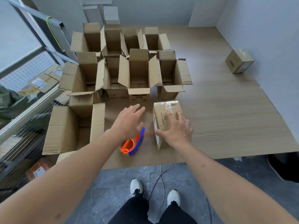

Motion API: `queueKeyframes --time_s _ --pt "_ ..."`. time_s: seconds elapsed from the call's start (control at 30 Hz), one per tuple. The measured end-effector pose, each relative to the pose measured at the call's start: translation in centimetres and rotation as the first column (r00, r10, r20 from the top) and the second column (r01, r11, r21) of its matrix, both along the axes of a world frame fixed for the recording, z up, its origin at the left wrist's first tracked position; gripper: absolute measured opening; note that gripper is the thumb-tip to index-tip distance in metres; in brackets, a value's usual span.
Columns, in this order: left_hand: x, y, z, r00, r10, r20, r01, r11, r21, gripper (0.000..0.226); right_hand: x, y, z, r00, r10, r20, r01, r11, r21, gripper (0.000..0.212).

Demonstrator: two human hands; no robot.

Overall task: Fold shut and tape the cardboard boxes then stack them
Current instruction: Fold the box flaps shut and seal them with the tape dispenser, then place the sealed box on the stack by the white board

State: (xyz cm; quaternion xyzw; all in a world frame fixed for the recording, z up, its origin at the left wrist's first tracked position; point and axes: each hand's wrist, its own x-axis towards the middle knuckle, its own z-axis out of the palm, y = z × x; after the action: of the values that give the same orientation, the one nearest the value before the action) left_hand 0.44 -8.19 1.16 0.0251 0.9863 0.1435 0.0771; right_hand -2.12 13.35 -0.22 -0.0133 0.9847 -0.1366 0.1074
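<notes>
The right hand [176, 130] is gripping a taped-shut brown box [165, 117] near the tabletop's [226, 126] front edge; the left hand [129, 122] is hovering spread.

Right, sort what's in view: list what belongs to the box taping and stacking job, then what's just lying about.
Belongs to the job:
- taped box under the right hand
- orange and blue tape dispenser, below the open left hand
- open boxes with flaps up
- sealed box by the far wall

Lying about:
- cable on the tiled floor
- flattened parcels behind the wire mesh
</notes>
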Motion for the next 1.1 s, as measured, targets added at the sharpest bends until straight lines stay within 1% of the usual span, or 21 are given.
queueKeyframes --time_s 0.2,0.33,0.43,0.7,0.83,0.93,1.1 --pt "-1.6 1.2 4.5 1.0 0.007 -0.006 -0.007 0.998 -0.059 0.072 -0.8 0.8 5.6 0.999 0.033 0.02 -0.032 0.998 -0.062 0.091" --pt "-2.3 2.1 8.3 0.998 0.022 -0.051 -0.027 0.996 -0.09 0.07 -1.3 1.6 9.9 0.996 0.08 -0.044 -0.083 0.993 -0.078 0.089" --pt "-2.8 3.0 11.4 0.996 0.041 -0.08 -0.048 0.995 -0.085 0.071 -1.9 2.6 13.4 0.991 0.083 -0.109 -0.095 0.99 -0.108 0.087" --pt "-3.4 6.7 19.4 0.977 0.056 -0.204 -0.076 0.993 -0.094 0.07 -3.4 6.0 21.5 0.959 0.099 -0.267 -0.133 0.984 -0.115 0.087" --pt "-3.8 8.1 22.3 0.966 0.035 -0.256 -0.07 0.989 -0.13 0.065 -3.9 7.7 24.4 0.95 0.081 -0.302 -0.126 0.983 -0.131 0.092" --pt "-4.5 8.8 24.0 0.961 0.037 -0.272 -0.073 0.989 -0.126 0.065 -4.2 9.0 26.1 0.943 0.077 -0.324 -0.126 0.983 -0.134 0.091" --pt "-5.8 10.1 26.1 0.949 -0.021 -0.314 -0.015 0.994 -0.111 0.064 -4.6 10.8 28.6 0.934 0.038 -0.355 -0.091 0.987 -0.133 0.09"
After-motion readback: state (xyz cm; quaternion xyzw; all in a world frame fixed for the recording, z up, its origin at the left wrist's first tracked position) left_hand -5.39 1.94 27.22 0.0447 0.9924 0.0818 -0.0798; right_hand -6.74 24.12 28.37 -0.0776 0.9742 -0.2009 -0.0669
